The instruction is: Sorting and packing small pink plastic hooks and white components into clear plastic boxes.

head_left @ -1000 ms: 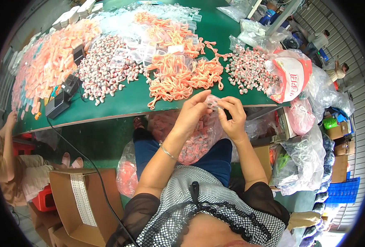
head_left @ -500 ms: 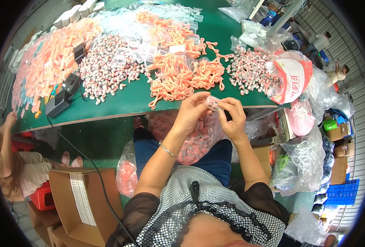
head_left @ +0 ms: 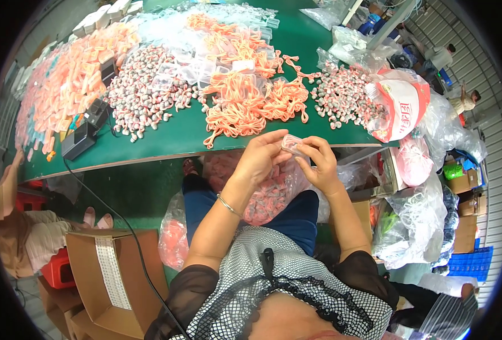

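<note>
Left hand [head_left: 260, 160] and right hand [head_left: 319, 164] raised together just off the near edge of green table [head_left: 149, 141], both pinching one small clear plastic case [head_left: 292, 143] with a pinkish content; left fingers curled over its 9 o'clock end, right thumb and forefinger closed on its 3 o'clock end. Thin bracelet [head_left: 228, 205] on left wrist. Directly beneath hands, at 6 o'clock, open clear bag [head_left: 268, 192] of pink-and-white pieces resting on lap. At 12 o'clock from hands, tangled heap of orange cords [head_left: 245, 102] on table; at 10 o'clock, mound of small grey-and-pink earbuds [head_left: 143, 96]; at 2 o'clock, second smaller mound [head_left: 341, 96], just beside a red-and-white printed bag [head_left: 401, 107]. Far at 10 o'clock, spread of orange packets [head_left: 64, 85], with black boxes [head_left: 83, 133] near table edge and a black cable trailing down. At 8 o'clock, open cardboard box [head_left: 109, 272] on floor. At 4 o'clock, clear plastic bags [head_left: 415, 226] piled beside cartons
</note>
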The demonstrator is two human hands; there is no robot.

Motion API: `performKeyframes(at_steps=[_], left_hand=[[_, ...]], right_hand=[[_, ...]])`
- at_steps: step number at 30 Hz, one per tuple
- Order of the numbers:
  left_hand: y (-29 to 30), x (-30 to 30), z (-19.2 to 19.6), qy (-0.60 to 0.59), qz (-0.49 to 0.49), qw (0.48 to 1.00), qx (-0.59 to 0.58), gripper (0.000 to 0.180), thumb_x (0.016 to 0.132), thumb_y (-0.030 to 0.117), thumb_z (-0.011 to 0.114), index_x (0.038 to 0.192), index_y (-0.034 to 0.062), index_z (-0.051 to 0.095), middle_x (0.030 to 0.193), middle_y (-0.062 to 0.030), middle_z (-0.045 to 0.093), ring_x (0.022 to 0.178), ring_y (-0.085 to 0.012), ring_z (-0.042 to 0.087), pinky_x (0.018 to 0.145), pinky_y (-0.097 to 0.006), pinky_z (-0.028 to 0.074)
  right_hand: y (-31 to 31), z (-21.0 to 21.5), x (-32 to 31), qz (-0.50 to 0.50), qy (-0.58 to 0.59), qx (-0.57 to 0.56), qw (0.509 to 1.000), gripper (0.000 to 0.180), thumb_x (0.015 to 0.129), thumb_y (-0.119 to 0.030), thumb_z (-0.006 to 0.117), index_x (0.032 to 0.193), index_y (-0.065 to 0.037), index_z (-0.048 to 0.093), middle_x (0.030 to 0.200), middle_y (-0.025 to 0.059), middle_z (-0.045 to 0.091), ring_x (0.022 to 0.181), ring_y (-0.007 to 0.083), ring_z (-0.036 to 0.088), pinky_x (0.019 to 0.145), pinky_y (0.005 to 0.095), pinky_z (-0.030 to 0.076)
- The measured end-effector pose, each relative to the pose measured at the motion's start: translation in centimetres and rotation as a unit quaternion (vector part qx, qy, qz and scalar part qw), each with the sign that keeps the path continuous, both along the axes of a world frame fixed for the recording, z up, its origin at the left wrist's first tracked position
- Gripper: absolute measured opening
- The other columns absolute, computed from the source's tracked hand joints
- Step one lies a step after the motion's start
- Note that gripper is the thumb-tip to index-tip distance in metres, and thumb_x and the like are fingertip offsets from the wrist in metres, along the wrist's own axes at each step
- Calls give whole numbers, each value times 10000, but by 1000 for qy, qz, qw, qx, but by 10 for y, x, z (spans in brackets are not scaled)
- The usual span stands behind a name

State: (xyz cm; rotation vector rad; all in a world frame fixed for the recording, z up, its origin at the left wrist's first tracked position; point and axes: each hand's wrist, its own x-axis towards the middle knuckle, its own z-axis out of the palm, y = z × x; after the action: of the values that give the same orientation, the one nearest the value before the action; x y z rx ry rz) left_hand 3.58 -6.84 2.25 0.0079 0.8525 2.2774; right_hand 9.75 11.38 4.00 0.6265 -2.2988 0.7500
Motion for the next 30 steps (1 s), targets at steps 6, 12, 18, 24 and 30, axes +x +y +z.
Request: performKeyframes(at_steps=[6,12,18,24,30], left_hand=[[0,8,-9,259,-20,959,-118,419,922,6,606,1335,-14,540,1161,-113,638,903,-141,664,698,-228,549],[-2,10,1,527,111,807,-244,295,872,105,684,1149,15,638,930,-94,672,762,-211,645,700,-311,522],[-3,15,-4,586,159,756,-247,229,862,149,700,1036,4,667,911,-133,673,762,-236,657,688,-324,521],[-8,13,-13,463,55,831,-303,268,851,159,713,1055,-9,672,928,-152,680,801,-259,677,725,-329,534],[-23,20,-50,555,12,696,-455,434,812,198,738,1184,3,630,1067,-159,658,834,-279,664,749,-360,544]], right_hand=[[10,-1,4,-14,-31,-39,999,301,765,1,743,1054,-24,660,1027,135,630,889,280,634,755,345,529],[10,4,14,-4,-124,-145,982,263,801,-18,731,1051,-2,653,991,131,647,868,242,638,752,312,511],[5,-1,18,12,-167,-173,971,243,813,-45,729,1038,3,648,979,132,647,857,241,636,756,306,506],[6,-37,14,20,-220,-253,942,225,853,-48,692,1061,10,628,997,98,633,887,179,631,769,299,509],[6,-147,21,-45,-348,-197,915,275,811,-30,698,1078,-30,632,1058,118,635,923,258,662,790,341,540]])
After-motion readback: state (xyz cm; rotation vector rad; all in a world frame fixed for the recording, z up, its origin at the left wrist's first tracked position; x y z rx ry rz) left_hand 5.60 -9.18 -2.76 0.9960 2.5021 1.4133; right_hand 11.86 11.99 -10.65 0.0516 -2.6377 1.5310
